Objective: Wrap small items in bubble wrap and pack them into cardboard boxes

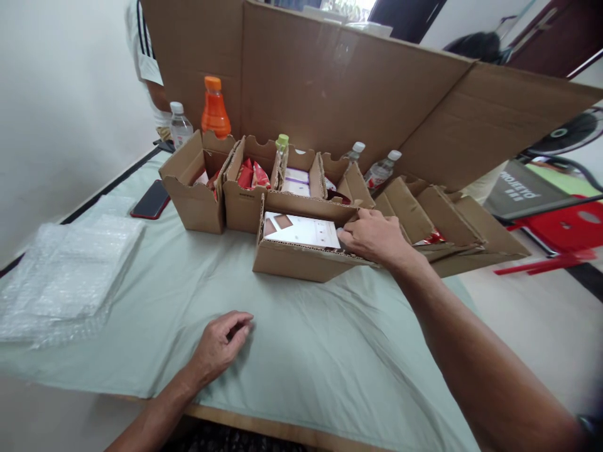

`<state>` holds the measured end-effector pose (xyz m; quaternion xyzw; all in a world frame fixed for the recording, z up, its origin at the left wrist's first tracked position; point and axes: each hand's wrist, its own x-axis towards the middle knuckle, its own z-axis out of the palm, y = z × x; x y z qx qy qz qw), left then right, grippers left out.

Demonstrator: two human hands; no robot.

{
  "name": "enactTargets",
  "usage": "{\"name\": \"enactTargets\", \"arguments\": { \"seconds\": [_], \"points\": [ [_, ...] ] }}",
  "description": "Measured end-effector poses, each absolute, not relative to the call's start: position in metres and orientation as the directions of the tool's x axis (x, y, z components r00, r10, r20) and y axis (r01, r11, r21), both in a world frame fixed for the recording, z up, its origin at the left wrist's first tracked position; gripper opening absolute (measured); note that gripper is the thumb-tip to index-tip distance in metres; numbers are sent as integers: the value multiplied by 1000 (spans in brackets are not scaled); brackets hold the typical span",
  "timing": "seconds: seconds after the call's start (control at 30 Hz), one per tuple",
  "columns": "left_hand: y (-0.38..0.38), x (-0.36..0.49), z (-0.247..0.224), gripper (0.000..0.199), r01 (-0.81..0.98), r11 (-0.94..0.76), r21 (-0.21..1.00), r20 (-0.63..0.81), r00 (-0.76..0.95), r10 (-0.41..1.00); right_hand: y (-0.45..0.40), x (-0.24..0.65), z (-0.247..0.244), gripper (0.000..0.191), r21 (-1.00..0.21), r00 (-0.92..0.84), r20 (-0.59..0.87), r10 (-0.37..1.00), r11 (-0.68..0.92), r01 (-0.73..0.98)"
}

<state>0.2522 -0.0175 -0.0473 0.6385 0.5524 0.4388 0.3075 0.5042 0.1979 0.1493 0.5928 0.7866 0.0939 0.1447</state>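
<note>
My right hand point(374, 235) reaches into the right end of the long front cardboard box point(296, 263). Its fingers are bent down behind the box wall and closed, and what they hold, if anything, is hidden. Beside the thumb, a white printed box point(301, 231) lies in that cardboard box. My left hand point(225, 342) rests on the pale green cloth point(188, 301) near the table's front edge. Its fingers are loosely curled, with a gap between thumb and forefinger, and nothing shows in it.
Behind are cardboard bins point(247, 204) holding red packets point(253, 174) and purple-edged boxes point(296, 182). Bottles, one orange point(215, 110), stand before a tall cardboard panel point(339, 81). Bubble wrap point(70, 276) and a phone point(151, 199) lie left. Another person's sleeve point(148, 47) shows behind.
</note>
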Motion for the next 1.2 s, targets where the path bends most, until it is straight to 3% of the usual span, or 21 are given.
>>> {"name": "enactTargets", "arguments": {
  "seconds": [0.1,0.17,0.4,0.5,0.63,0.73,0.87,1.03,1.2],
  "points": [
    [-18,252,-48,24,435,-177,883,196,2,981,197,513,152,41,232,-269,-89,959,282,931],
    [-19,251,-46,25,426,-147,893,158,8,987,194,524,156,37,101,-275,-24,961,277,956],
    [-20,236,-16,25,417,-17,909,14,11,1000,151,590,145,29,-379,-183,493,851,399,835],
    [-2,230,-5,37,380,37,924,7,-114,994,136,607,112,34,-567,-110,460,881,387,727],
    [44,236,0,68,334,35,942,36,-206,978,137,601,62,66,-753,-185,250,950,311,580],
    [83,249,-1,85,308,5,951,57,-193,980,148,584,36,76,-829,-255,184,949,290,479],
    [114,270,-7,76,228,-20,973,53,-139,989,161,564,21,68,-882,-263,206,942,295,367],
    [100,295,-16,71,168,-26,986,59,-197,979,143,567,19,47,-796,-194,296,935,354,491],
    [43,292,-18,64,225,-21,974,63,-178,982,82,567,23,46,-750,-152,337,929,362,553]
  ]
}}
